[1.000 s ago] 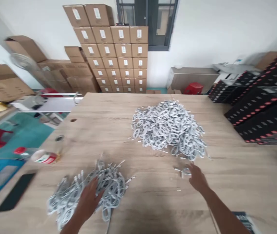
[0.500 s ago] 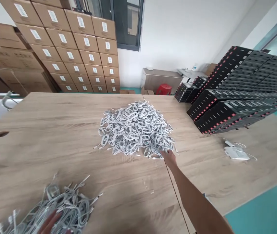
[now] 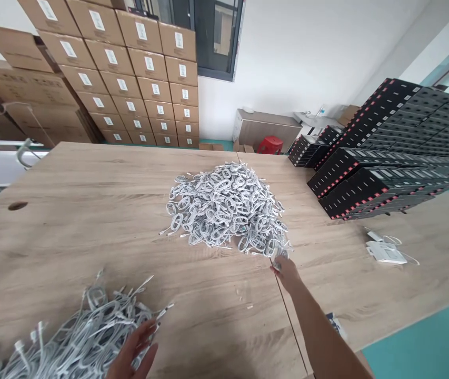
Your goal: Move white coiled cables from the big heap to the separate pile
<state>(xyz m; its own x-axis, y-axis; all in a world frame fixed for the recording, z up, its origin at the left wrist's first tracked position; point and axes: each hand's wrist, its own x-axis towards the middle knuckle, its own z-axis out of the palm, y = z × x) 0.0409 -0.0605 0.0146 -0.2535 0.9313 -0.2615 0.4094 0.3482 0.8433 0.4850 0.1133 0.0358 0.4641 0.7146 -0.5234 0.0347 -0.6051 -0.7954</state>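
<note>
Two cable heaps on our worktop [image 3: 90,210]: right hand [image 3: 286,269] pinches one coiled cable [image 3: 280,253] at the far heap's [image 3: 224,208] edge; left hand [image 3: 135,350], fingers spread, rests on the near heap [image 3: 78,337].

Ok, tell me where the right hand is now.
The right hand reaches across the wooden table, fingers closed on a coiled cable at the big central pile's near-right edge.
</note>
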